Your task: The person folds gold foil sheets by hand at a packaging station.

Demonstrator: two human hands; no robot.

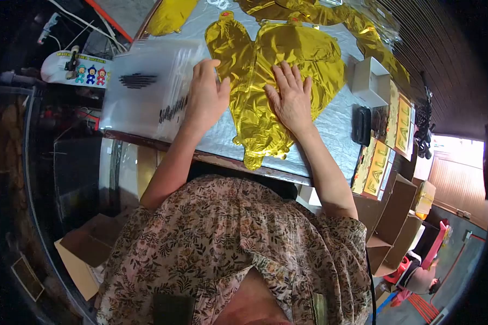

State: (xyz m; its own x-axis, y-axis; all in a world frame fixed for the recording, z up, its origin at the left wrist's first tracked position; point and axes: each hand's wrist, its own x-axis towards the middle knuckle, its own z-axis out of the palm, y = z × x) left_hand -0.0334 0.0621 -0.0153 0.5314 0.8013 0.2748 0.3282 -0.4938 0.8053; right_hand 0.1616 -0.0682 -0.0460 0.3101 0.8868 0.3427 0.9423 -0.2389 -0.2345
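Observation:
A shiny gold foil balloon [255, 76], uninflated and creased, lies spread on the silvery table covering [331, 146] in front of me. My right hand [291, 100] rests flat on the balloon's right part, fingers spread. At the balloon's left edge is my left hand [207, 95], its fingers loosely bent and the thumb apart, with nothing seen in it. Something orange shows at one of its fingertips, too small to make out. To its left lies a stack of clear plastic bags [130, 103] with black marks, partly behind my left wrist.
More gold foil [171, 16] lies at the far edge. On the right stand a white open box [371, 81], a black object [361, 124] and printed boxes [377, 170]. Cardboard boxes [393, 222] are below them. A skateboard-like board [76, 67] is at the left.

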